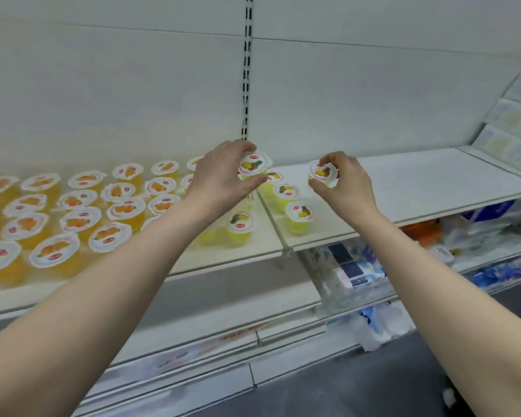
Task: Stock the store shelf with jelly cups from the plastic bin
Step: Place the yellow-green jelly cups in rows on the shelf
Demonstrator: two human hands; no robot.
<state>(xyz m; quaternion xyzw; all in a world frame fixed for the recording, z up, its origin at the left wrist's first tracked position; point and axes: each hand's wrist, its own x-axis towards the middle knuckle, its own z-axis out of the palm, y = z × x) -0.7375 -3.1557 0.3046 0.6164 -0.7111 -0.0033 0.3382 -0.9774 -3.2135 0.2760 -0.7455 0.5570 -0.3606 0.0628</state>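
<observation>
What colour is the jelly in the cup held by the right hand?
Pale yellow, seen in the head view: the jelly cup in the right hand.

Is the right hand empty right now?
No, the right hand grips a yellow jelly cup by its rim, and the left hand grips a second cup.

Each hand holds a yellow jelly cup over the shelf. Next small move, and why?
Probably lower the right hand and set the right jelly cup on the bare shelf board just right of the yellow cup row; that spot is free, while the left hand grips the left jelly cup above cups already placed.
</observation>
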